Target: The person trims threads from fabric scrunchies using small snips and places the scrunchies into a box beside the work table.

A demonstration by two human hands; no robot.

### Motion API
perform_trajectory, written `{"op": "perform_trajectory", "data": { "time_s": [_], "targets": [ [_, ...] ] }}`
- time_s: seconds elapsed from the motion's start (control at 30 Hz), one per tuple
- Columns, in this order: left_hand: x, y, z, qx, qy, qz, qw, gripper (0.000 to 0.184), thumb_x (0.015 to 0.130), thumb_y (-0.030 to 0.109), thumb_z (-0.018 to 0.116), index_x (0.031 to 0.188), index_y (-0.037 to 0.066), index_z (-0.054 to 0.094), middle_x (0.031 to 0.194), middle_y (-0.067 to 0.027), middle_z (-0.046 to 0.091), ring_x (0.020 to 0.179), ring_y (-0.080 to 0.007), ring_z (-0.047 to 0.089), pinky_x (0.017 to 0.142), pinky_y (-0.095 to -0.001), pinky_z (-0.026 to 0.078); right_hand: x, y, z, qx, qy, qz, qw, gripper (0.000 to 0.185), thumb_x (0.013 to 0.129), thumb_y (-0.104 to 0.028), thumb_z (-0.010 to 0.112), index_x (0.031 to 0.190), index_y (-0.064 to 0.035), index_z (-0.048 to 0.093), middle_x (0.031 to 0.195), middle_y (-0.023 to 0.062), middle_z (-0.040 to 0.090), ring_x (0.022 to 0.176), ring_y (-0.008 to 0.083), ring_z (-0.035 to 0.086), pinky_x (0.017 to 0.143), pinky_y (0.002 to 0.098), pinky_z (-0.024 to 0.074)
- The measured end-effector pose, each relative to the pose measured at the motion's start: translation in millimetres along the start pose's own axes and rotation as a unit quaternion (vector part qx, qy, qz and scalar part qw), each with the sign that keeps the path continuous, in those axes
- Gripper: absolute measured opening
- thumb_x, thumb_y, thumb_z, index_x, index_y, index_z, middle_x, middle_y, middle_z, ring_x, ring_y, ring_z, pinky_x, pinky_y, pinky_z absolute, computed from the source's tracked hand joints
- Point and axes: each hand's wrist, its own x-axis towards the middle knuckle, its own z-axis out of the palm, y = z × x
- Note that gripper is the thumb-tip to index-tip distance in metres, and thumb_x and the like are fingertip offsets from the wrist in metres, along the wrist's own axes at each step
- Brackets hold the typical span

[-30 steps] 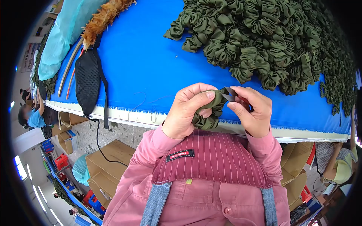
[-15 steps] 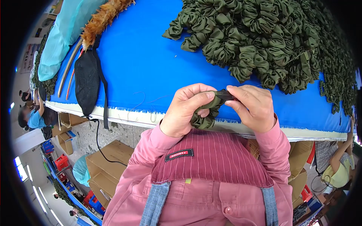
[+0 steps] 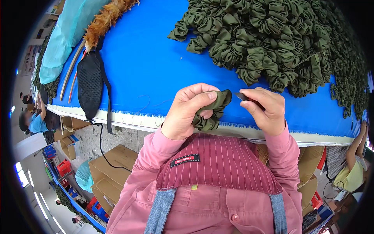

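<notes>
Pinched between the thumb and fingers of my left hand point(image 3: 187, 111) is a dark green gathered fabric ring point(image 3: 213, 111), held above the front edge of the blue table. My right hand point(image 3: 267, 109) is closed around small dark snips point(image 3: 242, 96), whose blade tip points left toward the ring. A short gap separates the blade from the fabric. Behind my hands lies a large heap of similar green fabric rings point(image 3: 269, 43).
On the blue tabletop point(image 3: 148, 58) at the left lie a black mesh pouch point(image 3: 90, 84), brown feather duster point(image 3: 105, 21) and teal plastic bag point(image 3: 62, 46). Cardboard boxes point(image 3: 113, 167) stand below the table. One person point(image 3: 36, 121) is far left, another point(image 3: 350, 173) at right.
The snips were at the ring's edge and closed on it; now they are apart from it to the right. My left hand has shifted slightly left with the ring. The person at right has moved.
</notes>
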Motion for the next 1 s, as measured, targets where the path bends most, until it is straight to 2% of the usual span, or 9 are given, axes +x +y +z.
{"op": "perform_trajectory", "data": {
  "time_s": [0.1,0.3,0.43,0.57,0.6,0.73,0.77,0.9,1.0],
  "targets": [
    [0,0,1,-0.001,-0.008,0.001,1.000,0.012,0.087,0.004,0.058,0.096,0.000,0.064,0.079,-0.0051,0.061,0.055,-0.0040,0.044,0.049,-0.0145,0.036,-2,-5,3,0.007,0.005,0.012,1.000,0.026,0.068,0.005,0.070,0.093,0.0012,0.065,0.068,0.0050,0.060,0.050,0.0121,0.044,0.048,0.0227,0.0388],
    [-4,-3,16,0.034,0.012,0.062,0.997,0.017,0.088,0.007,0.058,0.102,-0.002,0.063,0.086,-0.0077,0.062,0.066,-0.0086,0.052,0.062,-0.0186,0.044,-7,-20,25,0.122,0.088,0.107,0.983,0.034,0.072,0.004,0.069,0.104,0.0023,0.059,0.077,0.0073,0.061,0.057,0.0109,0.049,0.052,0.0216,0.0418],
    [-5,-8,28,0.104,0.025,0.128,0.986,0.020,0.089,0.008,0.058,0.106,-0.002,0.062,0.093,-0.0097,0.063,0.076,-0.0120,0.057,0.073,-0.0219,0.047,-10,-26,41,0.212,0.161,0.181,0.947,0.040,0.075,0.002,0.068,0.113,0.0025,0.053,0.083,0.0099,0.062,0.063,0.0121,0.055,0.057,0.0214,0.0454],
    [-2,-4,13,0.168,-0.015,0.141,0.975,0.032,0.092,0.010,0.053,0.120,-0.004,0.053,0.110,-0.0142,0.060,0.089,-0.0162,0.059,0.082,-0.0257,0.048,-4,-30,27,0.386,0.188,0.309,0.849,0.045,0.077,0.001,0.066,0.118,0.0016,0.047,0.087,0.0128,0.063,0.069,0.0157,0.062,0.062,0.0214,0.0489],
    [0,-4,11,0.168,-0.017,0.142,0.975,0.032,0.092,0.010,0.053,0.120,-0.004,0.053,0.110,-0.0142,0.060,0.089,-0.0162,0.059,0.082,-0.0257,0.048,-5,-27,25,0.384,0.188,0.308,0.850,0.045,0.077,0.001,0.066,0.118,0.0016,0.047,0.087,0.0128,0.063,0.069,0.0157,0.062,0.062,0.0214,0.0489],
    [8,-8,8,0.067,0.070,0.131,0.987,0.032,0.091,0.011,0.057,0.121,0.000,0.053,0.106,-0.0106,0.061,0.090,-0.0135,0.057,0.082,-0.0249,0.045,-13,-11,21,0.600,0.192,0.200,0.750,0.041,0.078,0.003,0.062,0.117,0.0015,0.048,0.088,0.0135,0.064,0.073,0.0166,0.064,0.065,0.0202,0.0497],
    [9,-9,9,0.066,0.067,0.132,0.987,0.032,0.091,0.011,0.057,0.121,0.000,0.053,0.106,-0.0106,0.061,0.090,-0.0135,0.057,0.082,-0.0249,0.045,-14,-10,21,0.599,0.192,0.199,0.752,0.041,0.078,0.003,0.062,0.117,0.0015,0.048,0.088,0.0135,0.064,0.073,0.0166,0.064,0.065,0.0202,0.0497],
    [5,-15,15,-0.001,-0.057,0.024,0.998,0.036,0.091,0.013,0.060,0.123,0.002,0.050,0.101,-0.0088,0.062,0.085,-0.0126,0.057,0.080,-0.0241,0.044,-13,-10,30,0.614,0.205,0.165,0.744,0.041,0.079,0.004,0.058,0.118,0.0019,0.048,0.085,0.0126,0.064,0.068,0.0149,0.062,0.061,0.0189,0.0481],
    [3,-18,18,-0.022,-0.032,0.052,0.998,0.036,0.091,0.016,0.059,0.123,0.003,0.050,0.091,-0.0054,0.060,0.077,-0.0111,0.054,0.075,-0.0230,0.044,-14,-14,28,0.579,0.178,0.217,0.765,0.039,0.079,0.004,0.058,0.117,0.0021,0.049,0.083,0.0121,0.064,0.065,0.0146,0.061,0.060,0.0190,0.0475]
  ]
}}
